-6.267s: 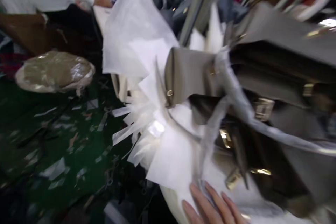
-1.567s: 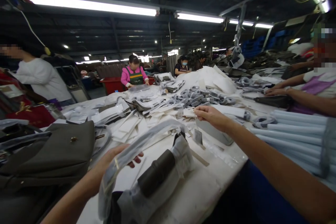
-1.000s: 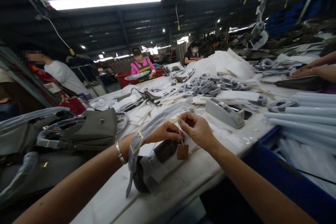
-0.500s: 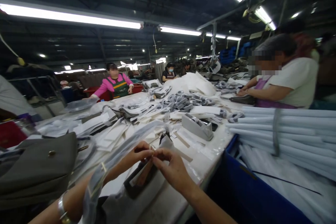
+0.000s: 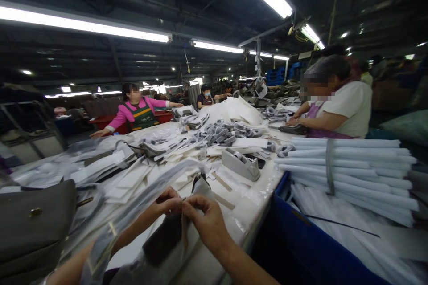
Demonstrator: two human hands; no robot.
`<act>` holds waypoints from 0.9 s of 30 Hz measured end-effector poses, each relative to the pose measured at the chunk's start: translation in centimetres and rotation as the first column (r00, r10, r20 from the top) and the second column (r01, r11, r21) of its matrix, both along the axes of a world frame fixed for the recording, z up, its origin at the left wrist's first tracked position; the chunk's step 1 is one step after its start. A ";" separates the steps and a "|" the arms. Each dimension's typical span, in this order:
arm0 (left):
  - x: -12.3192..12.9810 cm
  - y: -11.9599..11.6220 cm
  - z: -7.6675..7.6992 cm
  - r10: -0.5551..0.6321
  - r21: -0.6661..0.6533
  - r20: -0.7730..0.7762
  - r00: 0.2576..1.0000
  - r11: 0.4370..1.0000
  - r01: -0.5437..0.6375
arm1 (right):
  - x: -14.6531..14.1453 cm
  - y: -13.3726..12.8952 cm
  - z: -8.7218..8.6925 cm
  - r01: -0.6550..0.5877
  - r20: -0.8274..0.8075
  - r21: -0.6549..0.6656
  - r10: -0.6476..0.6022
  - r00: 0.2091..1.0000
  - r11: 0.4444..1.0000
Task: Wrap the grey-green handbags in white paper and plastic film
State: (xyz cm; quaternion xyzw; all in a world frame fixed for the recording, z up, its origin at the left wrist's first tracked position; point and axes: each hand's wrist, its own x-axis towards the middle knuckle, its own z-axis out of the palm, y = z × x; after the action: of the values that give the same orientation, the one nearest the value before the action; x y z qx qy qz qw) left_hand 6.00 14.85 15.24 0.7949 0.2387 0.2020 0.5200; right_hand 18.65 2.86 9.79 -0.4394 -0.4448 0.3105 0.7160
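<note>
Thumb and fingers of my left hand (image 5: 165, 203) are pinched together at the top of a thin brown strip (image 5: 184, 229). My right hand (image 5: 206, 219) pinches at the same spot, its fingertips touching those of the left. The strip hangs edge-on toward me; its upper end is hidden by the fingers. Beneath the hands lies a bag (image 5: 163, 238) with a dark part and a pale grey covering. Its long handle (image 5: 160, 181), wrapped in clear plastic, arches over my left forearm.
A grey-brown bag (image 5: 36, 225) with a metal clasp sits left. Flat white pieces (image 5: 129, 182), grey wrapped rolls (image 5: 217, 133) and a tape dispenser (image 5: 240, 164) cover the table. At right, bundled white tubes (image 5: 361, 164) rest over a blue bin (image 5: 297, 236). Co-workers stand around the table.
The view has turned right, so things sit farther left. The brown strip has swung from slanting to hanging nearly upright. The co-worker in pink has stretched out both arms.
</note>
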 end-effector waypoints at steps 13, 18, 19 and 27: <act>-1.9 -1.1 0.7 0.002 -0.439 0.192 0.981 0.894 0.084 | -0.9 0.5 0.1 -0.035 -0.222 -0.078 0.017 0.975 0.996; -3.9 -0.9 0.9 0.167 -0.655 0.308 0.936 0.752 0.081 | -1.8 -0.4 0.2 -0.285 -0.200 -0.081 0.265 0.943 0.955; -4.5 -0.8 1.0 0.219 -0.669 0.329 0.919 0.741 0.064 | -2.0 -0.7 0.3 -0.347 -0.192 -0.091 0.326 0.926 0.933; -10.7 -1.5 -0.4 0.571 -0.761 0.437 0.695 0.647 -0.054 | -3.7 -3.0 -0.1 -0.201 0.472 -0.120 0.234 0.850 0.972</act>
State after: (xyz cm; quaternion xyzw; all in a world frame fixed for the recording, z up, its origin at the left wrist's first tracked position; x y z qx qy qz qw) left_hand -4.70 13.31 14.83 0.3579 0.2459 0.4497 0.7805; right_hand 14.92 -0.18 9.71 -0.4733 -0.6457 0.2846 0.5274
